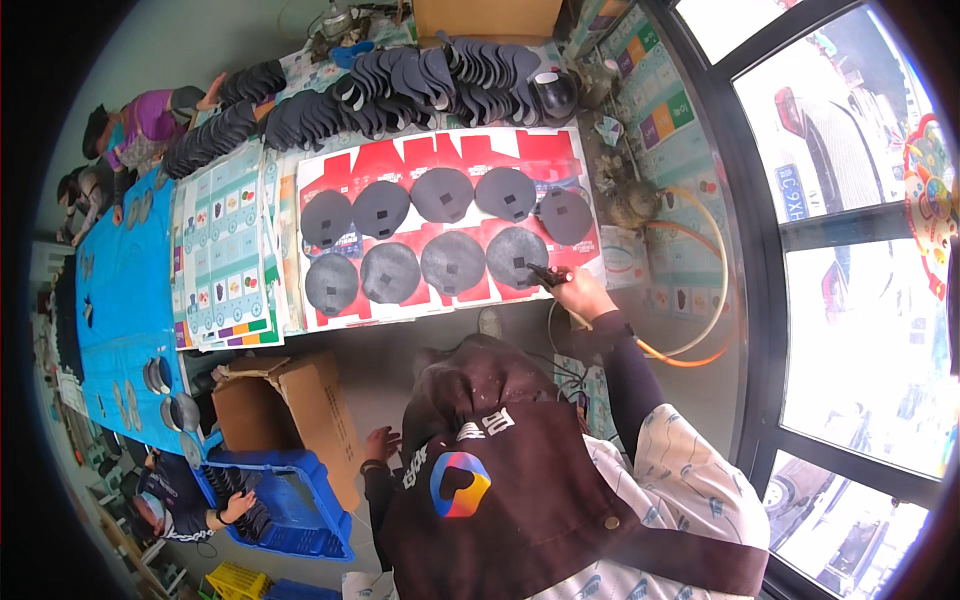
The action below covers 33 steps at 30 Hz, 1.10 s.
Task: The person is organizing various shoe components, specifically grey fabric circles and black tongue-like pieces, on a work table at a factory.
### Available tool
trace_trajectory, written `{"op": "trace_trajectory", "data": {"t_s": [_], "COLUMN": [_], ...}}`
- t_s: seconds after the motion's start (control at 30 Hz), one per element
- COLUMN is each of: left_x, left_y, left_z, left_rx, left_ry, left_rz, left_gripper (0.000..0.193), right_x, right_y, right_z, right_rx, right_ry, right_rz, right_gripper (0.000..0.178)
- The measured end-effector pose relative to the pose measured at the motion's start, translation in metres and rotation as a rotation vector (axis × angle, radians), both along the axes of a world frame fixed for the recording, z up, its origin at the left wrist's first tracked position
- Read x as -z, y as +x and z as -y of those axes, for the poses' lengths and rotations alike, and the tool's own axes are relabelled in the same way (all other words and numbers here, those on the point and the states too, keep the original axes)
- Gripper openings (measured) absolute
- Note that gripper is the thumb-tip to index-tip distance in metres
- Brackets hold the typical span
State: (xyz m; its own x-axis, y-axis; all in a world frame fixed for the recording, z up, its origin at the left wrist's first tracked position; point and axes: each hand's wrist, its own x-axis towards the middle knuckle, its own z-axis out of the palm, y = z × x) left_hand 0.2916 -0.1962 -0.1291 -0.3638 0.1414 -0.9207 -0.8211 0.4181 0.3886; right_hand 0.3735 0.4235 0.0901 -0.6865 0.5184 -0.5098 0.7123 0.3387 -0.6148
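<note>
On the red-and-white cardboard [374,160], round grey discs [512,248] bear small dark squares [521,263].

Tool [546,274] partly hidden by grip [584,293], yellow crate [238,582] cropped

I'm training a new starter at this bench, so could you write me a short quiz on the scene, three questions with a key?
1. How many dark discs lie in the far row on the red-and-white sheet?
2. True or false: the left hand grips the black handheld tool.
3. Which disc in the near row is the tip of the black handheld tool at? A) leftmost B) second from left C) rightmost

Key:
1. Five.
2. False: the right hand grips it; the left hand is below the table edge, away from it.
3. C, the rightmost disc.
</note>
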Motion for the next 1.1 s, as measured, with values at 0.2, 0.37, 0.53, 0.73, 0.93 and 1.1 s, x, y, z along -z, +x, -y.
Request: {"op": "trace_trajectory", "data": {"t_s": [0.2, 0.37, 0.53, 0.73, 0.93, 1.1], "left_x": [0.042, 0.029, 0.023, -0.006, -0.003, 0.022], "left_y": [0.037, 0.007, 0.018, 0.004, 0.009, 0.023], "left_z": [0.061, 0.010, 0.025, -0.023, 0.002, 0.058], "left_rx": [0.394, 0.269, 0.380, -0.007, -0.117, -0.121], "left_ry": [0.162, 0.018, 0.141, -0.046, -0.025, -0.050], "left_rz": [-0.392, -0.126, -0.301, -0.025, -0.023, -0.012], "left_gripper": [0.034, 0.033, 0.035, 0.034, 0.033, 0.034], "right_x": [-0.006, 0.010, 0.005, -0.029, -0.062, -0.031], "right_y": [-0.005, 0.026, -0.002, -0.106, -0.256, -0.355], "right_z": [-0.010, -0.018, 0.000, 0.015, 0.085, 0.153], "right_rx": [0.136, 0.210, 0.094, 0.140, -0.287, -0.387], "right_ry": [0.273, 0.323, -0.085, -0.648, -0.446, -0.261], "right_rz": [-0.095, -0.008, -0.070, -0.391, -0.251, -0.379], "right_gripper": [0.029, 0.030, 0.024, 0.027, 0.023, 0.025]}}
